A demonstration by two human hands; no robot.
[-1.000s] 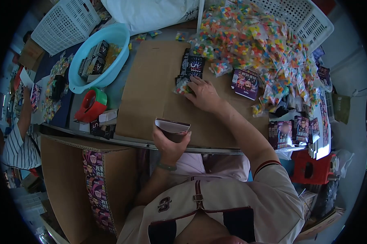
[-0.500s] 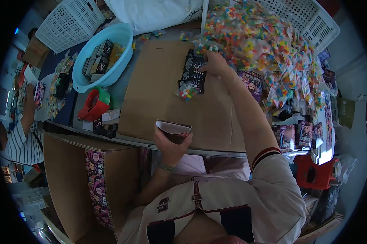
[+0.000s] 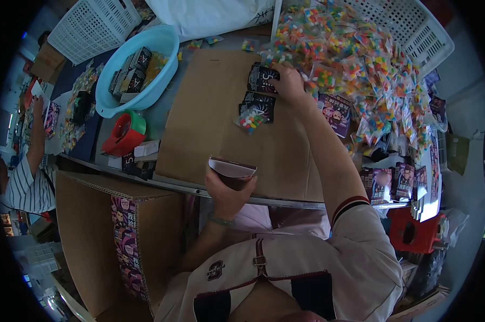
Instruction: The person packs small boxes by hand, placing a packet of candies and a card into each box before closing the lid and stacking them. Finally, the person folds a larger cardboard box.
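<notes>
My left hand [image 3: 229, 196] is wrapped round a small open-topped box [image 3: 232, 170] near the table's front edge. Farther back, my right hand [image 3: 289, 85] has its fingers on a black printed packet [image 3: 262, 78] lying on the brown cardboard sheet [image 3: 210, 118]. Just in front of that packet are more black packets [image 3: 259, 104], partly covered by a clear bag of colourful candies [image 3: 250, 119]. A large heap of candy bags [image 3: 349, 59] reaches up beside my right hand. The tips of my right fingers are partly hidden.
A blue basin [image 3: 104, 104] holds black packets at the left, near a red and green tape dispenser [image 3: 125, 133]. Purple boxes [image 3: 336, 114] lie right of my forearm. A big open carton [image 3: 86, 236] stands below the table's left edge. Another person's arm [image 3: 37, 131] shows far left.
My right hand has shifted slightly right. The upper black packet now lies apart from the lower ones, with cardboard showing between them. My left hand still holds the box.
</notes>
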